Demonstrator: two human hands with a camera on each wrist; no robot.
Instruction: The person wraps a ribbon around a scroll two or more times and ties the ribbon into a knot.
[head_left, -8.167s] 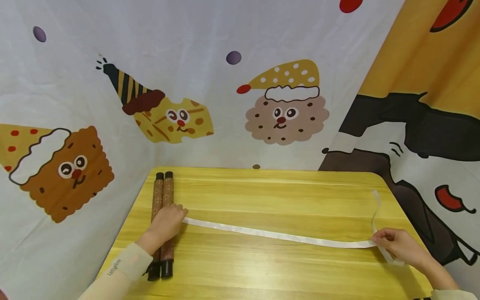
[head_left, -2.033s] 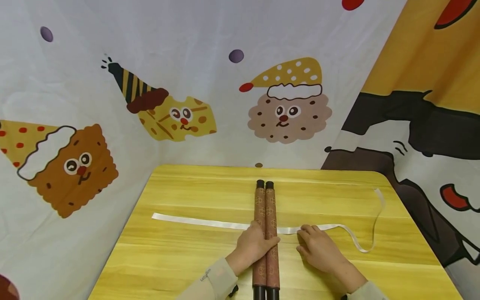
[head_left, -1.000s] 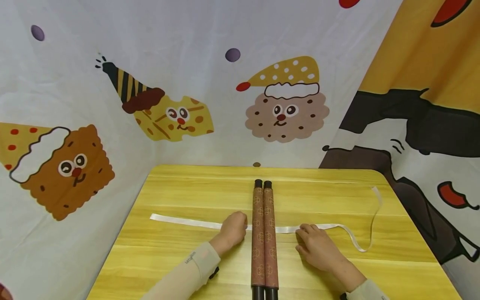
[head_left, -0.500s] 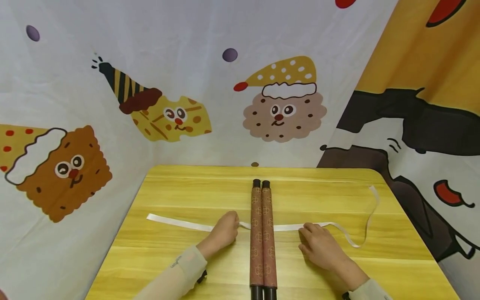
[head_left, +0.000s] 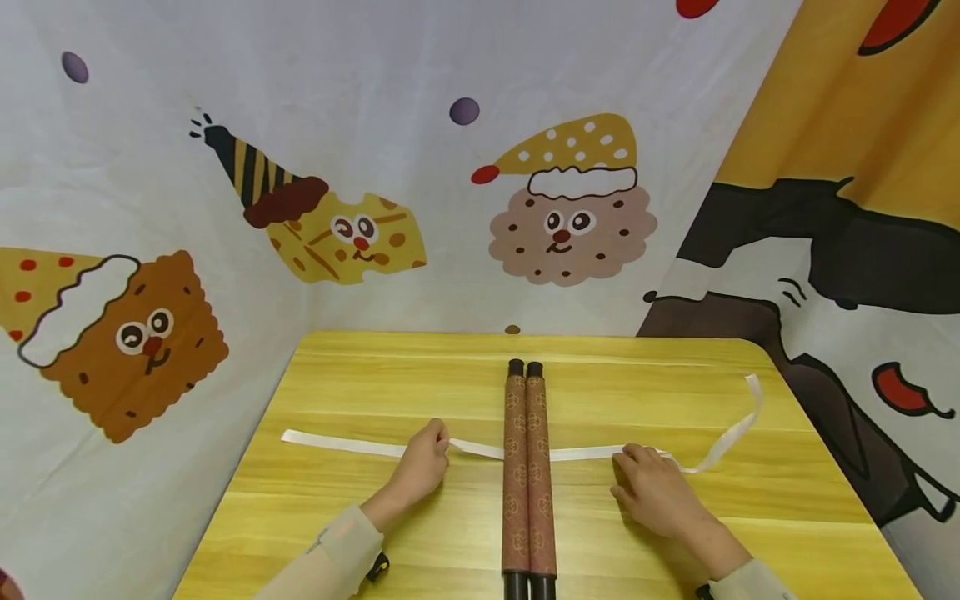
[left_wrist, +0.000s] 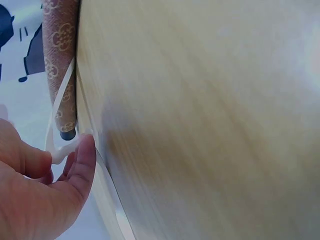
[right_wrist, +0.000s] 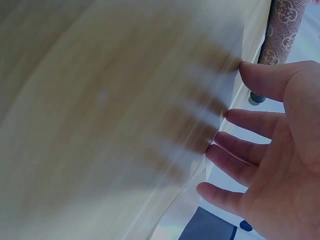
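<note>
- Pale cloth (head_left: pixel 405 75) printed with cartoon snacks hangs behind a yellow wood-grain table (head_left: pixel 397 375).
- Two slim brown rolls (head_left: pixel 515 483), flower-patterned and black-tipped, lie side by side over a flat white ribbon (head_left: pixel 585 454), pointing away from the person.
- Left hand (head_left: pixel 417 468) pinches the ribbon, farther from the rolls than half a second ago.
- Right hand (head_left: pixel 660 496), fingers extended, touches it opposite.
- Lengthwise it runs left-right, curling rearward at right.

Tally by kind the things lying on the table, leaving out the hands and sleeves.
Brown patterned rolls: 2
White ribbon: 1
Total: 3
</note>
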